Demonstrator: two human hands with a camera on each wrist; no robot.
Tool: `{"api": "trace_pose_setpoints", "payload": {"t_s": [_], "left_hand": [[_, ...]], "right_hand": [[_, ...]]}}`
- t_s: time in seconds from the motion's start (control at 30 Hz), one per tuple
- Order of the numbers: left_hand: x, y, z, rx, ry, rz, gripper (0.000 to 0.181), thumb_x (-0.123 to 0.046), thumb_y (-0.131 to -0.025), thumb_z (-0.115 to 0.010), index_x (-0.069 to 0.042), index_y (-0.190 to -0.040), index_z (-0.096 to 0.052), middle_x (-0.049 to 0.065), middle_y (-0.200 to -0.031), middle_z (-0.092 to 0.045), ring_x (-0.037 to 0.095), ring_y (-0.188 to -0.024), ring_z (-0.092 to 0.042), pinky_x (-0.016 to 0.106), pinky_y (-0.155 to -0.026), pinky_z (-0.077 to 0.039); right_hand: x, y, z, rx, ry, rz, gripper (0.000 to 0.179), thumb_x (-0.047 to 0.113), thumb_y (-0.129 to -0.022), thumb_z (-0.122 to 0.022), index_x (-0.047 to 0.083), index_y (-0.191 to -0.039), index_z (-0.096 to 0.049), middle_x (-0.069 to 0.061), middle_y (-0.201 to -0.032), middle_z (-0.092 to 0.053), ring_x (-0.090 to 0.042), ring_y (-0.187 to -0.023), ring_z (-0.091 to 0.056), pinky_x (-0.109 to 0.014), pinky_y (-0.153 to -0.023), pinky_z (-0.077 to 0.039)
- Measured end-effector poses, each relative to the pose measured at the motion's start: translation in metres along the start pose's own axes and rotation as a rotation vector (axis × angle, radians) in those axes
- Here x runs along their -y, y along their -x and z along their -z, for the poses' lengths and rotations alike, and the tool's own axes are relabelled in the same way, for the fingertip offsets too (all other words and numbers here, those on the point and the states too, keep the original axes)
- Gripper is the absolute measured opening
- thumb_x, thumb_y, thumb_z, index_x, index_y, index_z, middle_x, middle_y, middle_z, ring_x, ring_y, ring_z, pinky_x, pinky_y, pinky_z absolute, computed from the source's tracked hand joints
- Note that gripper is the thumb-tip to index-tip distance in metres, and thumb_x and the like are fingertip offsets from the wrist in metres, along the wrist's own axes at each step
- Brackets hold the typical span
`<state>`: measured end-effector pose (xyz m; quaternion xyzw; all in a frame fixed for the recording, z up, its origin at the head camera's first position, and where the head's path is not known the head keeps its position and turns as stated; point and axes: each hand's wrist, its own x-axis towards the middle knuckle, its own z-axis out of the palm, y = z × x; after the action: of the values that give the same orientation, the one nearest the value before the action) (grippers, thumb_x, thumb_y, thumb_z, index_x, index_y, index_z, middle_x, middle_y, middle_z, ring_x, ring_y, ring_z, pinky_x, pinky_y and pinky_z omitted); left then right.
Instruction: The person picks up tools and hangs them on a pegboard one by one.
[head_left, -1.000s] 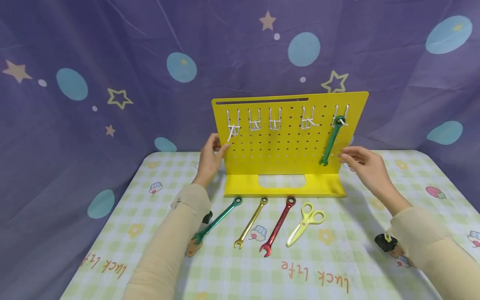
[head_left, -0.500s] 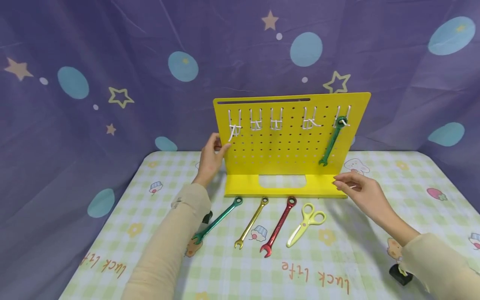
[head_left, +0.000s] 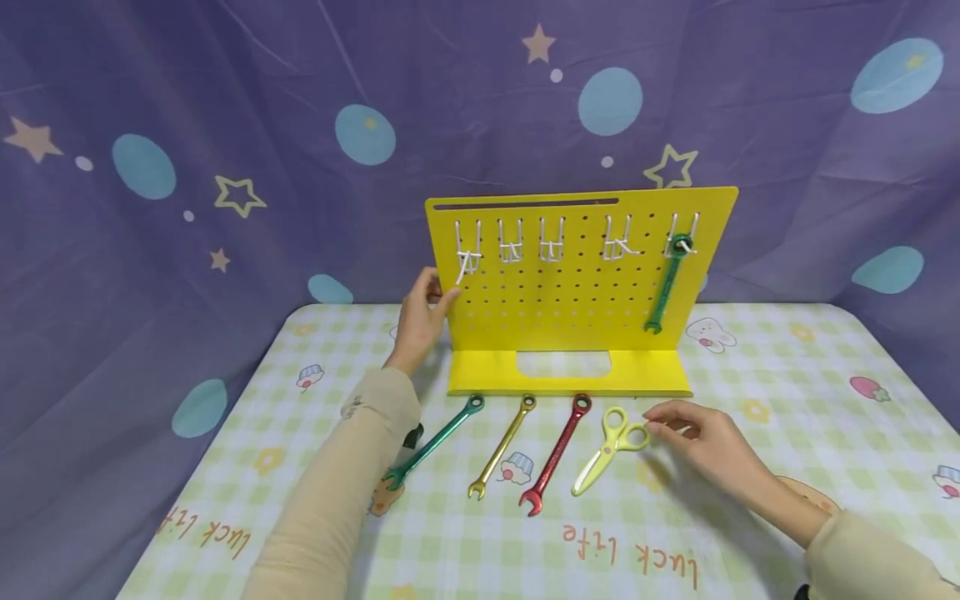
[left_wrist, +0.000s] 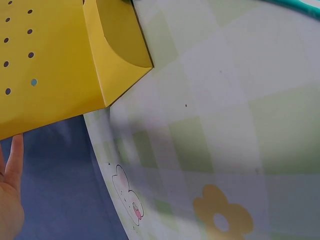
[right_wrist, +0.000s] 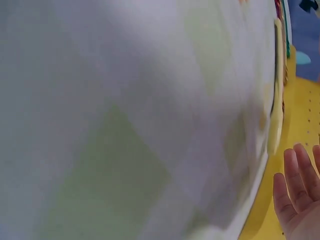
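Observation:
My left hand grips the left edge of a yellow pegboard, thumb at the front and fingers partly hidden behind. In the left wrist view, part of that hand shows at the board's edge. My right hand hovers with relaxed fingers beside the handles of yellow scissors; whether it touches them I cannot tell. The right wrist view shows its fingers extended, holding nothing. A green wrench hangs by its ring end from the rightmost white hook.
Left of the scissors lie a red wrench, a gold wrench and a teal wrench on the checked tablecloth. Several white hooks line the board's upper part. A purple patterned curtain hangs behind.
My right hand has come down from the board's right edge, toward me, to the scissors. The hanging green wrench has swung slightly. My left hand stays at the board.

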<state>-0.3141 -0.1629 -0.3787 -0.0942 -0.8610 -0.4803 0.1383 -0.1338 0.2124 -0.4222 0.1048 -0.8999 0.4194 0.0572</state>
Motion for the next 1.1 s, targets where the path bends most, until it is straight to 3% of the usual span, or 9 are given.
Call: {"api": "trace_pose_setpoints", "payload": {"t_s": [0.13, 0.27, 0.43, 0.57, 0.8, 1.1], "left_hand": [[0.0, 0.0, 0.0, 0.0, -0.002, -0.001, 0.028, -0.03, -0.098, -0.062, -0.014, -0.119, -0.053, 0.01, -0.104, -0.062, 0.025, -0.099, -0.06, 0.04, -0.077, -0.052], [0.0, 0.001, 0.0, 0.004, 0.005, -0.009, 0.027, -0.029, -0.098, -0.062, -0.014, -0.118, -0.053, 0.01, -0.104, -0.062, 0.025, -0.099, -0.06, 0.04, -0.077, -0.052], [0.001, 0.0, 0.0, -0.001, 0.008, -0.021, 0.027, -0.028, -0.098, -0.062, -0.013, -0.118, -0.053, 0.011, -0.103, -0.062, 0.026, -0.098, -0.059, 0.04, -0.08, -0.051], [0.0, 0.001, 0.001, -0.005, 0.008, -0.024, 0.026, -0.028, -0.098, -0.062, -0.013, -0.117, -0.053, 0.012, -0.101, -0.061, 0.027, -0.098, -0.059, 0.04, -0.081, -0.051], [0.0, 0.001, 0.001, -0.009, 0.007, -0.017, 0.026, -0.027, -0.098, -0.062, -0.011, -0.117, -0.053, 0.013, -0.101, -0.061, 0.027, -0.098, -0.059, 0.04, -0.084, -0.05], [0.001, 0.0, 0.0, -0.02, 0.002, -0.018, 0.025, -0.027, -0.097, -0.063, -0.012, -0.116, -0.054, 0.012, -0.1, -0.063, 0.027, -0.096, -0.059, 0.039, -0.08, -0.051]], "right_hand": [[0.002, 0.006, -0.009, 0.045, -0.027, -0.037, 0.013, 0.017, -0.093, -0.072, 0.011, -0.104, -0.073, 0.001, -0.093, -0.073, -0.014, -0.071, -0.065, -0.026, -0.062, -0.053], [0.007, 0.011, -0.016, 0.114, -0.054, -0.089, 0.014, 0.022, -0.093, -0.072, 0.013, -0.104, -0.073, -0.002, -0.101, -0.073, -0.013, -0.071, -0.064, -0.026, -0.059, -0.053], [0.013, 0.014, -0.024, 0.162, -0.01, -0.107, 0.012, 0.025, -0.093, -0.072, 0.018, -0.101, -0.073, 0.003, -0.101, -0.071, -0.008, -0.071, -0.061, -0.025, -0.061, -0.051], [0.018, 0.013, -0.03, 0.153, 0.029, -0.104, 0.012, 0.023, -0.091, -0.074, 0.016, -0.101, -0.073, 0.009, -0.087, -0.069, -0.007, -0.071, -0.058, -0.024, -0.062, -0.05], [0.023, 0.006, -0.039, 0.102, 0.089, -0.102, 0.017, 0.02, -0.088, -0.077, 0.01, -0.1, -0.07, 0.007, -0.08, -0.065, -0.008, -0.069, -0.057, -0.024, -0.06, -0.049], [0.028, 0.003, -0.052, 0.08, 0.137, -0.169, 0.051, 0.035, -0.076, -0.087, 0.002, -0.106, -0.062, -0.001, -0.084, -0.057, -0.014, -0.071, -0.05, -0.028, -0.062, -0.045]]}}
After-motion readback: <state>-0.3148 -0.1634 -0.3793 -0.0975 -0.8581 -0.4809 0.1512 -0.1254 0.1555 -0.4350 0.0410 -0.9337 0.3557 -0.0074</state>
